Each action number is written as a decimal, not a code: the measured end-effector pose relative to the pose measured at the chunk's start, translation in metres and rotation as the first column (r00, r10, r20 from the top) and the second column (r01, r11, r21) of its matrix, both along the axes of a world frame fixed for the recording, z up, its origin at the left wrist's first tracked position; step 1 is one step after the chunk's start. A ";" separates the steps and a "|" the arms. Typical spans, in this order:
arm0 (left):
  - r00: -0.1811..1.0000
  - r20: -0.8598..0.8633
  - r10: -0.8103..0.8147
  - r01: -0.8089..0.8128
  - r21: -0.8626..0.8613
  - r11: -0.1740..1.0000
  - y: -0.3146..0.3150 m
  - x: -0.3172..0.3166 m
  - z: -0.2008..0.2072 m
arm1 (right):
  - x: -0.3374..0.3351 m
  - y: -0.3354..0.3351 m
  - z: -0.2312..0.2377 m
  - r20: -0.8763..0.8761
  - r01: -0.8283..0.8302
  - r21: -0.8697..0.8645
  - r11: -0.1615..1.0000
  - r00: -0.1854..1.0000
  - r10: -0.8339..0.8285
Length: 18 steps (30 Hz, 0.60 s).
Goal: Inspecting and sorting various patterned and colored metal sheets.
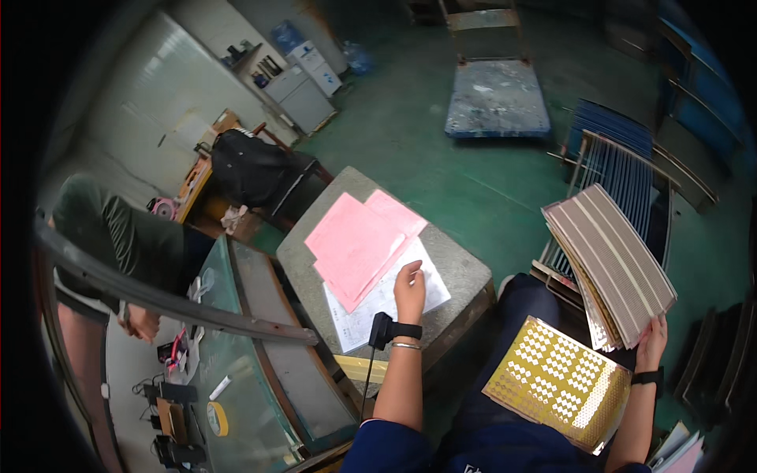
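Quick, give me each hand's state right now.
Left hand: open, fingers flat on the white paper sheet beside the pink sheets.
Right hand: closed on a stack of striped panels, held above the gold patterned panel.

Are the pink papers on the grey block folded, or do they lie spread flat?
Spread flat: the pink papers lie overlapping on the grey block, partly covering white sheets under the left hand.

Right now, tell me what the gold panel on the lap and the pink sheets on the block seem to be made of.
Gold panel: probably thin metal or metal-coated board, since it is shiny with a regular pattern of pale patches or holes. Pink sheets: likely paper, being matte, flat and thin, overlapping loosely on the grey block.
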State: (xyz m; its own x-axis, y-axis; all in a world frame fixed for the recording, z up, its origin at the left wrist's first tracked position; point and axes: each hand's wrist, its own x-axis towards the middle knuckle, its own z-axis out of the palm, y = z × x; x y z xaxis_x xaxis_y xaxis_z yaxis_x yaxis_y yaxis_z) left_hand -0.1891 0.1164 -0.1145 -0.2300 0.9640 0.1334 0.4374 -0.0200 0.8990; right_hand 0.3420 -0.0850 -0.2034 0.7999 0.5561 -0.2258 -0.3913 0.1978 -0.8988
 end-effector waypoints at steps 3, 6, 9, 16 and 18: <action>0.993 -0.015 -0.118 0.118 0.005 0.993 -0.005 0.016 -0.011 | -0.002 -0.012 0.008 0.081 -0.102 -0.128 0.987 0.990 0.113; 0.982 -0.005 -0.191 0.190 -0.103 0.976 -0.021 0.052 0.013 | -0.042 0.006 0.061 0.085 -0.048 -0.247 0.968 0.994 0.072; 0.938 0.148 -0.314 0.329 -0.094 0.940 -0.033 0.070 0.007 | -0.046 0.010 0.054 0.556 0.215 -0.357 0.909 0.831 0.022; 0.625 0.391 -0.675 0.738 -0.015 0.674 -0.062 0.174 0.066 | -0.060 -0.099 0.100 0.414 0.060 -0.371 0.927 0.904 0.107; 0.530 0.291 -0.796 0.744 0.291 0.602 -0.066 0.189 0.134 | -0.060 -0.142 0.125 0.533 0.170 -0.442 0.881 0.839 0.106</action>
State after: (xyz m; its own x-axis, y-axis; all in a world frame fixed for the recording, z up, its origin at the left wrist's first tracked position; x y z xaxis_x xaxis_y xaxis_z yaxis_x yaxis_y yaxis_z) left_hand 0.0000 0.0505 0.0192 0.5407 0.7715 0.3352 -0.1486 -0.3046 0.9408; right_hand 0.2825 -0.2273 -0.0782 0.8825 0.4700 0.0177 0.1692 -0.2820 -0.9444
